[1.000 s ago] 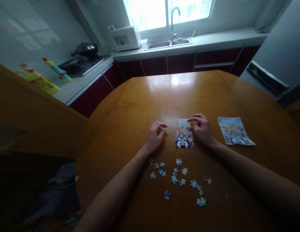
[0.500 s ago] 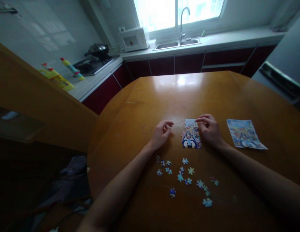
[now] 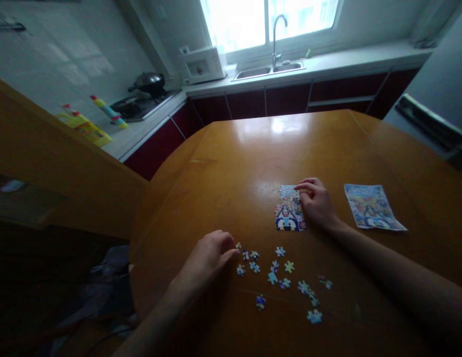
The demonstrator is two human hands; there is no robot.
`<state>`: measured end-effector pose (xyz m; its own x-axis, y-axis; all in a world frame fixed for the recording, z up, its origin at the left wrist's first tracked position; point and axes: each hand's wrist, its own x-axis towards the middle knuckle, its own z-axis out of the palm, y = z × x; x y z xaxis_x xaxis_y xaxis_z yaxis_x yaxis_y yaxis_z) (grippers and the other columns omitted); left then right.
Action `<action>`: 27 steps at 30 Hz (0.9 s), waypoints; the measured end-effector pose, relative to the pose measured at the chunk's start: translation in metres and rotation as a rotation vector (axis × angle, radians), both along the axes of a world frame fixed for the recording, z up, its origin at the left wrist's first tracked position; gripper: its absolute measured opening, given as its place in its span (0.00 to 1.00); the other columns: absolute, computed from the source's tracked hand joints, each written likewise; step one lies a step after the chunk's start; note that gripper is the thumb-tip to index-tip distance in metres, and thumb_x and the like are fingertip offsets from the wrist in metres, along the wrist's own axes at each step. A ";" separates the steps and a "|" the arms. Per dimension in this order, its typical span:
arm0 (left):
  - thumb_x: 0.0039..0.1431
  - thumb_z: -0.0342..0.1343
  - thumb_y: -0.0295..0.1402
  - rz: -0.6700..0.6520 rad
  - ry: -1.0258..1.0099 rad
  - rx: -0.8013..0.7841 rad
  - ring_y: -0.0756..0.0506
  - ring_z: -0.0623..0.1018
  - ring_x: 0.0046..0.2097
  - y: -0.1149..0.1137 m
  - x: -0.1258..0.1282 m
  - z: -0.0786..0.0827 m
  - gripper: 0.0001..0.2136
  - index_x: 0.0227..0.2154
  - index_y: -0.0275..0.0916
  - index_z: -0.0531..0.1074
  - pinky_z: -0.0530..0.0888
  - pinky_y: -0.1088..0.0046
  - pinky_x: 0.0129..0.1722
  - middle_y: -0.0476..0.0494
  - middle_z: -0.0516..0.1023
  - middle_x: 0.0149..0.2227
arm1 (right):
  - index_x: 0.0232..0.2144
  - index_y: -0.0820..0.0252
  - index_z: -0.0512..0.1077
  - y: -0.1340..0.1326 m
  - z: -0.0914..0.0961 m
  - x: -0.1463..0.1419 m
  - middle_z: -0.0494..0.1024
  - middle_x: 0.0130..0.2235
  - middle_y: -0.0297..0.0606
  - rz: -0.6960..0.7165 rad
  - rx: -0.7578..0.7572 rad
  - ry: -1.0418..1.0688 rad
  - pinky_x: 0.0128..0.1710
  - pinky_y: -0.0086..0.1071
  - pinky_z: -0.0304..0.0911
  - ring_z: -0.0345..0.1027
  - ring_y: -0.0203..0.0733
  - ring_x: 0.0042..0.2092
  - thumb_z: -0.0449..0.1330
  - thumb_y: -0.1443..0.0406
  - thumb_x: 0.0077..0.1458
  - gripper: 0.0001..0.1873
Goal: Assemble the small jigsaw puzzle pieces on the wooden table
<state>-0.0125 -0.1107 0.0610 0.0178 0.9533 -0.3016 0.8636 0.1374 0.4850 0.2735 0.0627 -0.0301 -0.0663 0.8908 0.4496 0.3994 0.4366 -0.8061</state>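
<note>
A small partly built jigsaw (image 3: 289,214) lies on the round wooden table (image 3: 253,158). My right hand (image 3: 317,202) rests against its right edge, fingers curled, fingertips on the top right corner. My left hand (image 3: 208,257) sits lower left, fingers bent, with its fingertips touching the leftmost of several loose puzzle pieces (image 3: 279,273) scattered below the jigsaw. Whether a piece is pinched in it I cannot tell.
A printed reference picture (image 3: 372,207) lies to the right of the jigsaw. Behind the table run a counter with a sink and tap (image 3: 270,67), a white microwave (image 3: 203,64), a wok on the stove (image 3: 149,82) and yellow bottles (image 3: 84,128). A wooden panel stands at the left.
My left hand has moved down and left from beside the jigsaw to the loose pieces. My right hand stays at the jigsaw's right edge.
</note>
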 end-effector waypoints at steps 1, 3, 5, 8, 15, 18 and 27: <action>0.58 0.60 0.38 0.037 0.004 0.012 0.45 0.75 0.36 -0.004 0.002 -0.004 0.08 0.31 0.38 0.75 0.67 0.73 0.33 0.45 0.77 0.35 | 0.31 0.57 0.79 0.000 0.000 0.000 0.72 0.42 0.43 -0.002 0.002 0.000 0.45 0.45 0.66 0.68 0.49 0.47 0.56 0.70 0.54 0.11; 0.57 0.61 0.41 0.077 0.010 0.037 0.45 0.74 0.35 -0.007 0.006 -0.013 0.10 0.30 0.38 0.74 0.67 0.72 0.34 0.45 0.76 0.35 | 0.31 0.57 0.79 0.000 0.000 0.000 0.72 0.41 0.43 -0.007 0.004 -0.002 0.45 0.45 0.66 0.68 0.49 0.47 0.55 0.70 0.54 0.11; 0.58 0.60 0.41 0.090 0.007 0.068 0.45 0.74 0.36 -0.008 0.008 -0.019 0.10 0.30 0.38 0.74 0.67 0.71 0.35 0.45 0.76 0.35 | 0.31 0.57 0.79 0.000 0.001 -0.001 0.73 0.41 0.44 -0.011 0.002 -0.004 0.45 0.45 0.66 0.68 0.50 0.47 0.55 0.71 0.53 0.12; 0.60 0.57 0.40 0.078 -0.013 0.100 0.45 0.74 0.37 -0.009 0.007 -0.024 0.09 0.31 0.39 0.74 0.69 0.70 0.36 0.44 0.75 0.36 | 0.31 0.57 0.79 -0.001 0.001 -0.001 0.73 0.42 0.44 -0.009 0.000 -0.005 0.45 0.45 0.66 0.67 0.50 0.47 0.55 0.72 0.53 0.13; 0.58 0.58 0.35 0.004 -0.017 0.153 0.45 0.74 0.35 -0.005 -0.003 -0.027 0.06 0.29 0.38 0.74 0.70 0.71 0.35 0.45 0.74 0.33 | 0.31 0.57 0.78 0.001 0.001 -0.002 0.73 0.42 0.44 -0.007 0.007 0.020 0.47 0.46 0.65 0.68 0.50 0.47 0.55 0.72 0.52 0.12; 0.58 0.59 0.34 -0.018 -0.086 0.199 0.47 0.74 0.34 0.020 -0.002 -0.026 0.05 0.30 0.38 0.75 0.70 0.72 0.34 0.46 0.75 0.33 | 0.31 0.57 0.78 0.002 0.000 -0.002 0.73 0.42 0.44 -0.002 0.008 0.024 0.48 0.46 0.65 0.67 0.50 0.47 0.55 0.72 0.52 0.13; 0.50 0.64 0.30 -0.162 -0.284 0.277 0.49 0.72 0.30 0.135 0.061 -0.031 0.04 0.29 0.35 0.78 0.67 0.75 0.30 0.47 0.77 0.28 | 0.31 0.56 0.78 0.004 -0.003 -0.003 0.72 0.41 0.43 -0.002 -0.002 0.065 0.47 0.45 0.66 0.67 0.49 0.47 0.54 0.73 0.53 0.13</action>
<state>0.0481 0.0243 0.0297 0.2196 0.9756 0.0039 0.6902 -0.1582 0.7061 0.2703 0.0664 -0.0326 -0.0353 0.8916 0.4514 0.3469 0.4345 -0.8312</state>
